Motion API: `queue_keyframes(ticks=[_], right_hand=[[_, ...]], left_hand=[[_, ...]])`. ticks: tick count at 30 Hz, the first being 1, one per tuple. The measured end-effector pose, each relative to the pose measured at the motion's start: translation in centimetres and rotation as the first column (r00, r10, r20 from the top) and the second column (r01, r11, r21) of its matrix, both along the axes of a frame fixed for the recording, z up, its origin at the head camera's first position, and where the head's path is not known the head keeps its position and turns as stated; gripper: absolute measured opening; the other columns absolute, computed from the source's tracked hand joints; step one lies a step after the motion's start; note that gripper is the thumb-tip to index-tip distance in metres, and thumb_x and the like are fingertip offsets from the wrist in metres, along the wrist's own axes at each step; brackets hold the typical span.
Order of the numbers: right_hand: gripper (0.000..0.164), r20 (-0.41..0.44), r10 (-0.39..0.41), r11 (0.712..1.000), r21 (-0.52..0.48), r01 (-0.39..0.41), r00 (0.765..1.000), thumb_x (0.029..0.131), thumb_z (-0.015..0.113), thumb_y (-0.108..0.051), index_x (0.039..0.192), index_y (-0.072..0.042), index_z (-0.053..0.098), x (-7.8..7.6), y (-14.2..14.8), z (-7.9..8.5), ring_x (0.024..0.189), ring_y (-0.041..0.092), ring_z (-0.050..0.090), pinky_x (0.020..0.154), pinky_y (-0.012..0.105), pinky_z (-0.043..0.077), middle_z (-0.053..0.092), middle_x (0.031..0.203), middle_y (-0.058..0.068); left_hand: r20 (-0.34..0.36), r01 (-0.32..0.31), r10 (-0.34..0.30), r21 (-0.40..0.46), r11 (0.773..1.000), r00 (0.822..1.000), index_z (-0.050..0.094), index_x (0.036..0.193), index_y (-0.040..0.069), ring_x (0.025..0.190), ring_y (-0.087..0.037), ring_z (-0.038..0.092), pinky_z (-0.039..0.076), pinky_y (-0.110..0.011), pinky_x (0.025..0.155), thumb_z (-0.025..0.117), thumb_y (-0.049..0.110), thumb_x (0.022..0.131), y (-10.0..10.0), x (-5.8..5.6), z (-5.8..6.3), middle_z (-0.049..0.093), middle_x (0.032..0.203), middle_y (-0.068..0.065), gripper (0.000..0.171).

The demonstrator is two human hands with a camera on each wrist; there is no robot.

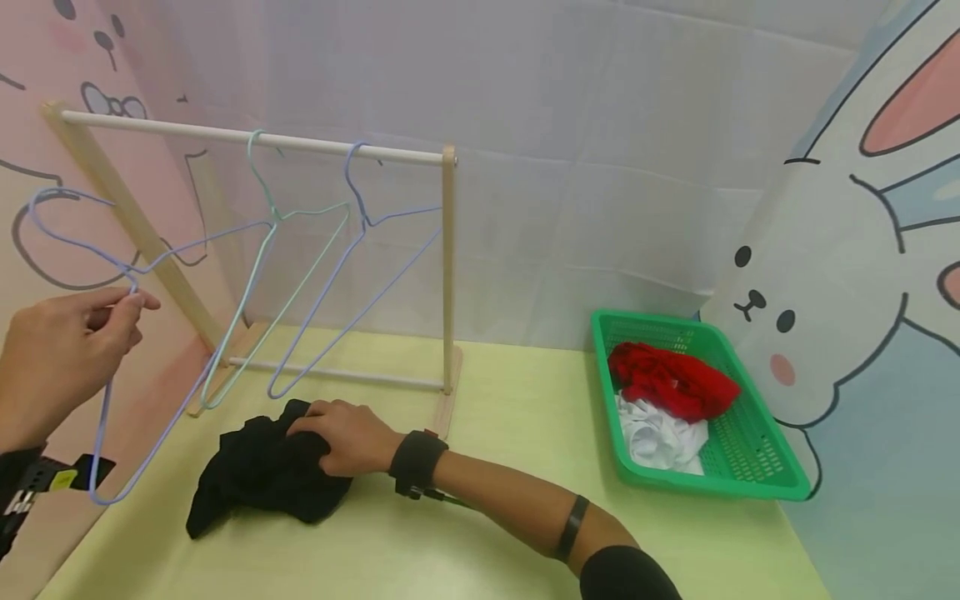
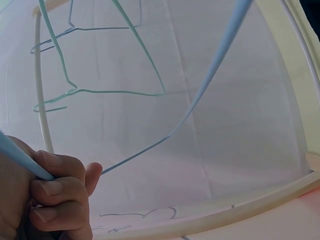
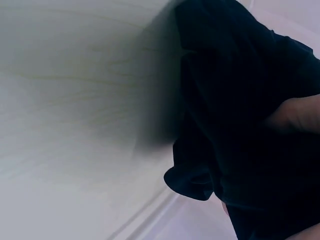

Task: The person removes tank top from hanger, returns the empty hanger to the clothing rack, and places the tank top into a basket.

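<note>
On the left, my left hand (image 1: 71, 354) pinches a lavender-blue clothes hanger (image 1: 101, 417) just below its hook. Its hook points up and the rest of the wire hangs down past the hand. In the left wrist view, curled fingers (image 2: 62, 195) wrap the hanger's wire (image 2: 205, 85). My right hand (image 1: 352, 437) grips a bunched black garment (image 1: 258, 475) low over the table. The right wrist view shows the thumb (image 3: 297, 114) pressed into the dark cloth (image 3: 235, 115), with most of the fingers hidden by its folds.
A rack with a white rail (image 1: 202, 132) and wooden posts stands at the back left. On it hang a mint hanger (image 1: 258, 258) and a lavender hanger (image 1: 330, 283). A green basket (image 1: 757, 483) at the right holds a red garment (image 1: 671, 379) and white cloth (image 1: 660, 437).
</note>
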State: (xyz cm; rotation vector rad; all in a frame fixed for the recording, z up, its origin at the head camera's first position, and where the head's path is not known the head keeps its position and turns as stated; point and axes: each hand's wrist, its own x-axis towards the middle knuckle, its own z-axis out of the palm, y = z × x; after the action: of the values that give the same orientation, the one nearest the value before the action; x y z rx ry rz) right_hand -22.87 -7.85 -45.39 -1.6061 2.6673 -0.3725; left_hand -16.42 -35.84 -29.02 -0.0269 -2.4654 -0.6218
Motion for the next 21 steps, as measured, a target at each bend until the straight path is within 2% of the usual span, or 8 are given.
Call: queue_keyframes(ticks=[6,10,15,17,21], right_hand=[[0.059,0.009,0.019,0.998,-0.065,-0.018,1.0,0.088,0.072,-0.006,0.145,-0.024,0.066,0.3,1.7,1.6,0.105,0.008,0.059,0.06,0.017,0.038,0.063,0.137,-0.001],[0.059,-0.001,0.029,0.995,-0.096,-0.029,1.0,0.088,0.071,-0.006,0.144,-0.024,0.067,0.4,2.5,2.6,0.11,0.009,0.061,0.062,0.017,0.039,0.063,0.137,0.0],[0.057,-0.01,0.03,0.99,-0.134,-0.031,0.999,0.087,0.071,-0.004,0.142,-0.022,0.068,0.5,3.5,3.7,0.112,0.01,0.062,0.07,0.017,0.043,0.064,0.136,0.0],[0.057,-0.011,0.03,0.989,-0.146,-0.031,1.0,0.087,0.07,-0.004,0.141,-0.022,0.069,0.5,4.0,4.1,0.11,0.009,0.062,0.074,0.016,0.044,0.064,0.135,-0.001],[0.056,0.003,0.024,0.987,-0.161,-0.023,1.0,0.087,0.069,-0.003,0.141,-0.02,0.069,0.5,5.1,4.9,0.108,0.009,0.061,0.079,0.015,0.044,0.064,0.134,0.0]], left_hand=[[0.024,-0.018,0.018,0.002,1.0,1.0,0.077,0.115,-0.001,0.064,0.031,0.039,0.032,-0.018,0.054,0.047,0.024,0.111,-0.1,-0.3,0.0,0.075,0.079,-0.022,0.039],[0.05,-0.039,0.039,-0.003,0.999,0.998,0.076,0.119,0.0,0.065,0.031,0.038,0.033,-0.018,0.053,0.046,0.026,0.111,0.0,-0.3,0.2,0.076,0.086,-0.027,0.041],[0.051,-0.042,0.042,-0.005,0.999,0.998,0.075,0.12,-0.001,0.065,0.031,0.037,0.033,-0.017,0.053,0.045,0.026,0.111,0.0,-0.3,0.4,0.076,0.09,-0.03,0.041],[0.036,-0.031,0.031,0.003,1.0,0.999,0.076,0.119,-0.001,0.064,0.032,0.038,0.033,-0.016,0.053,0.046,0.025,0.111,0.0,-0.3,0.5,0.076,0.086,-0.028,0.041],[0.005,-0.003,0.003,0.015,1.0,1.0,0.078,0.115,-0.001,0.064,0.032,0.042,0.034,-0.017,0.053,0.048,0.024,0.11,-0.2,-0.4,0.6,0.076,0.071,-0.012,0.039]])
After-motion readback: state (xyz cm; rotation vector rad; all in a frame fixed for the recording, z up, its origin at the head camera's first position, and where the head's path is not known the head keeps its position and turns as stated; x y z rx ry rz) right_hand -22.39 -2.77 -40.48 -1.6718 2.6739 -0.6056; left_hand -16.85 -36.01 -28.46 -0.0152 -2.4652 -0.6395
